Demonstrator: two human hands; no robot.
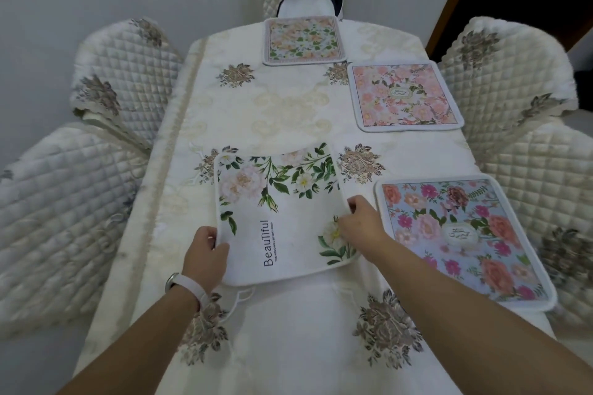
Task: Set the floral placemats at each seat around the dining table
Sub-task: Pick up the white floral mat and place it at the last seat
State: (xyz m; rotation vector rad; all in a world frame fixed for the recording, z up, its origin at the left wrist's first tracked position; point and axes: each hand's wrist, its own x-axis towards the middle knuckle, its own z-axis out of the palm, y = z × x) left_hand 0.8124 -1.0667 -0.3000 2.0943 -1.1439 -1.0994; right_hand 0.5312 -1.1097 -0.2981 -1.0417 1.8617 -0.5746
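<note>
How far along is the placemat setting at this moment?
Done: three mats lie flat, the peach-and-green placemat at the far end, the pink placemat and the blue placemat along the right side. In hand: the left hand and right hand hold the white "Beautiful" placemat mid-table. Left: no mat lies before the left-side chairs yet.

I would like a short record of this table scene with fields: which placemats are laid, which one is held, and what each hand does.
table: covered with a cream embroidered cloth
laid: peach placemat at far end; pink placemat and blue placemat along right side
held: white placemat printed "Beautiful", near the middle
left grip: holds its left edge
right grip: pinches its right edge
left side: quilted chairs, no placemat before them yet
</note>
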